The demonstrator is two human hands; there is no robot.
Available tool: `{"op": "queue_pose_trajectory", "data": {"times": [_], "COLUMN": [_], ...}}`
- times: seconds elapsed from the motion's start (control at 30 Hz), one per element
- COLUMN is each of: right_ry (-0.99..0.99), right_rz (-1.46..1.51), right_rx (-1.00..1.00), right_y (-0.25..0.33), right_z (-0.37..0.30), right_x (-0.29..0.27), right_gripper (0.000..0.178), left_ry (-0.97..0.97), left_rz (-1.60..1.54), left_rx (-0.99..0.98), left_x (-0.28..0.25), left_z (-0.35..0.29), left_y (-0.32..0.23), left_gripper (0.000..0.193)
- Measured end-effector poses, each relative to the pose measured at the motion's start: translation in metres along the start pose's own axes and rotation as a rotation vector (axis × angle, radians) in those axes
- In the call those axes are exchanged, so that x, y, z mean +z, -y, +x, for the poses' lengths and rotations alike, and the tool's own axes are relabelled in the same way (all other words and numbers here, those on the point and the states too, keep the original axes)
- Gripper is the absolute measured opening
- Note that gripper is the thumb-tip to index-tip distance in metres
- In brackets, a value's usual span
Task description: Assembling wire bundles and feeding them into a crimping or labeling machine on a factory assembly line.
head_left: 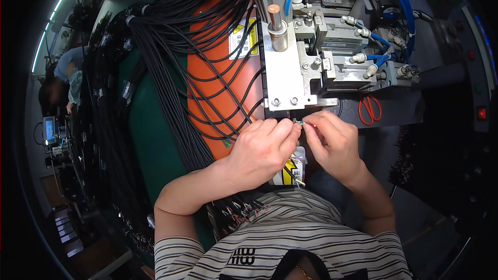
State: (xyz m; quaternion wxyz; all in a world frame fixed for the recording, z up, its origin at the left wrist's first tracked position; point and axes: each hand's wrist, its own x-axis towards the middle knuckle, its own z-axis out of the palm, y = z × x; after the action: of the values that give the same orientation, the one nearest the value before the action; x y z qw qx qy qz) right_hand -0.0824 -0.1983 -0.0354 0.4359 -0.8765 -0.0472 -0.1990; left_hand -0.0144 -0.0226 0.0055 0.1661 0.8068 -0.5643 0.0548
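Just in front of the machine's metal plate (282, 85), both my hands meet at the fingertips. My left hand (259, 150) is closed, thumb and forefinger pinching the thin coloured wires (300, 123) at a cable end. From the other side my right hand (336, 142) pinches the same wires between thumb and fingertips. Most of the cable is hidden by my left hand. Below the hands, more stripped wire ends (299, 181) stick out over a yellow and white label (285, 175).
Long black cables (155, 67) spread over an orange surface (220, 93) and green table (137, 135) to the left. Pneumatic cylinders (342, 41) with blue hoses (411, 13) stand at the right. Red-handled scissors (360, 110) lie beside the machine. Another person (72, 70) is at far left.
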Motion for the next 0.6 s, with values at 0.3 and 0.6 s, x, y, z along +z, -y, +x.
{"op": "queue_pose_trajectory", "data": {"times": [0.3, 0.6], "right_ry": [0.191, 0.164], "right_rz": [-0.263, 0.263], "right_rx": [-0.059, 0.322], "right_y": [0.011, -0.007], "right_z": [0.012, 0.001], "right_x": [-0.013, -0.004], "right_gripper": [0.008, 0.006], "left_ry": [0.008, 0.006], "left_rz": [-0.019, -0.083], "left_rx": [0.004, -0.080], "left_x": [0.001, -0.002], "left_z": [-0.001, -0.009], "left_y": [0.000, 0.002], "left_gripper": [0.028, 0.032]}}
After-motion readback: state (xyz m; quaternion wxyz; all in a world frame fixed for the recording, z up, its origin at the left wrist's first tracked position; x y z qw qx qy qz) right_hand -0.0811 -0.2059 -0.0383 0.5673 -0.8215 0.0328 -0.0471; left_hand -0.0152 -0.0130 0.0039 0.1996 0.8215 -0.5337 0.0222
